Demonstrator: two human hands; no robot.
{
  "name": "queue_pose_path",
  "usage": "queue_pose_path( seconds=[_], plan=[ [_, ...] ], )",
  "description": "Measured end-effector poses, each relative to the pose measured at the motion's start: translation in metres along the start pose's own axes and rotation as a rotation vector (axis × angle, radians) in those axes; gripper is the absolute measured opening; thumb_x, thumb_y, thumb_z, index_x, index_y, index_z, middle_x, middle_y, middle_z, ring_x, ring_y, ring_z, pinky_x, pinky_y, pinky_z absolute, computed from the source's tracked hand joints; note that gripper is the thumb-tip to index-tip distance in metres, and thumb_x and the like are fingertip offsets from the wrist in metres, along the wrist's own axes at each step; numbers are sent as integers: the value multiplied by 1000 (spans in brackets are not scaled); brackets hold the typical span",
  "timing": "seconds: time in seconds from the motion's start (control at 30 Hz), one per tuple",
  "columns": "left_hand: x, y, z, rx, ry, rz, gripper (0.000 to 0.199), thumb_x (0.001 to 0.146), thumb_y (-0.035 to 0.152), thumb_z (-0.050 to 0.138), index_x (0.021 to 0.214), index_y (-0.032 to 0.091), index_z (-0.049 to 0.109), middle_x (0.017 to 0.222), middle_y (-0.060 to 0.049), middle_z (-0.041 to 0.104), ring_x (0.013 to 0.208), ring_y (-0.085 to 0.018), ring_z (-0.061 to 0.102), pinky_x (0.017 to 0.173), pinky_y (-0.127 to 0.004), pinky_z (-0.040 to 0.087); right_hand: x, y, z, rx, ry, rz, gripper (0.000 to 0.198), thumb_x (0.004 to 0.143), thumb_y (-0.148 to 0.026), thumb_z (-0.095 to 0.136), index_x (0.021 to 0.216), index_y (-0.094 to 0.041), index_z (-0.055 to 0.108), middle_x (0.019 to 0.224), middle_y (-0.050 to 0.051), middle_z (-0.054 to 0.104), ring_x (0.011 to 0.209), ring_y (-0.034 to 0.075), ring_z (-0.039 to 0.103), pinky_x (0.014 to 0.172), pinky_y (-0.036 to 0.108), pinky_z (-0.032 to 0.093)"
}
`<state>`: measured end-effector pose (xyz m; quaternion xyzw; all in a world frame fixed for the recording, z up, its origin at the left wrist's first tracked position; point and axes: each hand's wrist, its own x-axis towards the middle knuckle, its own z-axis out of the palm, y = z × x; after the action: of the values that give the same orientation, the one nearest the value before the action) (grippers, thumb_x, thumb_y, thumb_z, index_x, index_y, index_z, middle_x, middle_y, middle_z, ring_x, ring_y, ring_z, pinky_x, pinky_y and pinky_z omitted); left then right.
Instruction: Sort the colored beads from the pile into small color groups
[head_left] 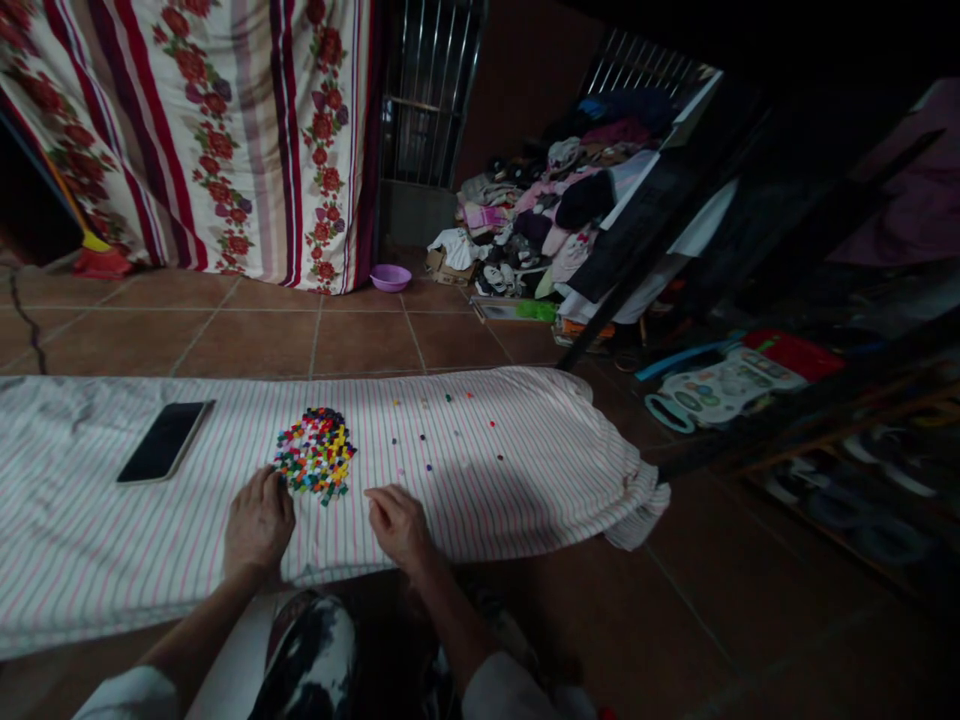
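Observation:
A pile of small, many-coloured beads [315, 450] lies on a striped cloth [187, 530]. My left hand [259, 522] is at the pile's lower left edge, palm down, its fingers bent and pressed together; what is under the fingertips is hidden. Just right of the pile, my right hand [399, 525] is closed in a pinch low over the cloth. Whatever sits between its thumb and finger is too small to name. Beyond it, several single beads [423, 437] lie spread apart in loose rows on the cloth.
A dark-screened phone [165, 442] lies left of the pile. Past the cloth is a tiled floor [360, 335] with a purple basin [391, 277], a floral curtain [214, 140] and a heap of clothes [540, 215]. A dark post [615, 310] slants up at the right.

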<state>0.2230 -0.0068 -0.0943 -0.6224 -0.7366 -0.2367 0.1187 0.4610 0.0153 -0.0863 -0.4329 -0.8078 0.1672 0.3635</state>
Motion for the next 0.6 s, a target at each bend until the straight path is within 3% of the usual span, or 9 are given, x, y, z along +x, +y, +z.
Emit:
queue_pose_path(
  seconds=[0.1,0.4,0.6],
  plan=[
    [0,0,-1,7,-9,10,33,90,25,36,113,12,56,124,-16,60,117,-26,53,98,-43,41,0,-14,19,8,-53,3,28,90,-20,43,105,-24,67,93,4,69,89,15,63,83,24,49],
    [1,3,-1,-19,-43,-57,39,89,26,37,122,11,53,129,-18,57,128,-27,45,104,-45,35,31,-22,35,-52,-13,255,26,85,-17,48,104,-23,65,94,4,68,89,16,62,81,25,47],
    [3,5,-2,-5,-107,-69,42,90,25,34,121,6,55,132,-21,55,131,-31,42,106,-46,33,29,-23,38,-90,-36,265,26,84,-18,50,102,-26,67,93,1,68,84,15,62,76,24,46]
  ],
)
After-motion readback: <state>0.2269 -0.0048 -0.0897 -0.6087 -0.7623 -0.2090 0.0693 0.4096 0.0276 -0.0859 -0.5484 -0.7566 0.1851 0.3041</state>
